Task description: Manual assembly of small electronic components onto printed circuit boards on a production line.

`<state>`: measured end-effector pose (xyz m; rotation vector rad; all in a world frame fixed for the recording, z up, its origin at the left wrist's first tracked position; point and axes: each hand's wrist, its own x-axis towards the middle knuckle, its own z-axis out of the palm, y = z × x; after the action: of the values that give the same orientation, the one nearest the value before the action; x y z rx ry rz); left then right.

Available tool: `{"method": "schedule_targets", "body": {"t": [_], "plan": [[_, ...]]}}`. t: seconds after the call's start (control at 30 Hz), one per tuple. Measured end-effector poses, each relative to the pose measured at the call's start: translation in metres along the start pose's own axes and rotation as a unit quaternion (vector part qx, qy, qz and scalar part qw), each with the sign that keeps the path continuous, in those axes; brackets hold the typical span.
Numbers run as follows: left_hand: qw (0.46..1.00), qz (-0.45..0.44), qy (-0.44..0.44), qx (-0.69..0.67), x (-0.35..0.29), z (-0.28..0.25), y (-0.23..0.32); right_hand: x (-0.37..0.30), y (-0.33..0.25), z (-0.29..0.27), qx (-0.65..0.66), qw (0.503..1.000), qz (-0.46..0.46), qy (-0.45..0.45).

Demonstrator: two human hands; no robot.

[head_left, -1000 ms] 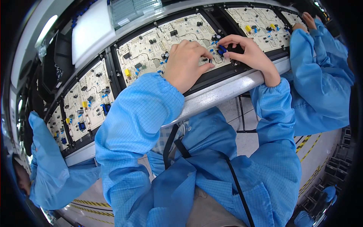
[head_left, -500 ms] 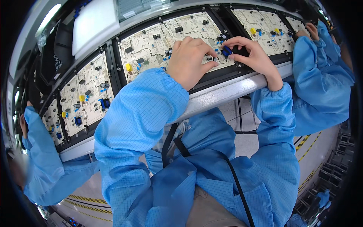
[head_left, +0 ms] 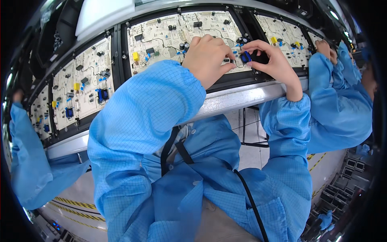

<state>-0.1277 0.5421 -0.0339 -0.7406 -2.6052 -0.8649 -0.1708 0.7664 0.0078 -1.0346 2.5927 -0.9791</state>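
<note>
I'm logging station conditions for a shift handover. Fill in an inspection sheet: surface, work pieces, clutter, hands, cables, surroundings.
Surface: black frame behind a metal rail.
Work pieces: pale circuit board carrying many small parts; dark blue part near its right edge, seating unclear.
Clutter: white panel beyond the boards, upper left.
Hands: right hand appears to pinch the dark blue part; left hand over the board, grip unclear.
Cables: black cord or strap down the clothing.
Surroundings: co-workers' blue sleeves left and right; striped floor tape.
</note>
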Motion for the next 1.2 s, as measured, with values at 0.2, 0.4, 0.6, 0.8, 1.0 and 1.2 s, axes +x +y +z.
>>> {"method": "schedule_targets", "body": {"t": [0.2, 0.4, 0.6, 0.8, 1.0, 1.2], "plan": [[1.0, 0.003, 0.003, 0.023, 0.001, 0.001, -0.002, 0.007, 0.0, -0.004, -0.015, 1.0, 0.012, -0.022], [0.999, -0.003, -0.006, 0.033, 0.003, 0.003, 0.001, 0.009, 0.0, -0.003, -0.029, 0.999, 0.017, -0.025], [0.999, -0.01, -0.01, 0.028, 0.002, 0.005, 0.002, 0.003, -0.004, 0.002, -0.075, 0.997, -0.01, -0.008], [1.0, -0.006, -0.012, 0.023, 0.005, 0.006, 0.005, 0.001, -0.014, 0.004, -0.182, 0.981, -0.064, 0.014], [1.0, 0.003, -0.005, 0.013, 0.01, 0.014, 0.009, 0.007, -0.009, 0.0, -0.206, 0.973, -0.096, 0.023], [0.997, 0.027, 0.008, 0.078, 0.012, 0.021, 0.016, 0.004, 0.005, -0.001, -0.151, 0.982, -0.105, 0.027]]}}
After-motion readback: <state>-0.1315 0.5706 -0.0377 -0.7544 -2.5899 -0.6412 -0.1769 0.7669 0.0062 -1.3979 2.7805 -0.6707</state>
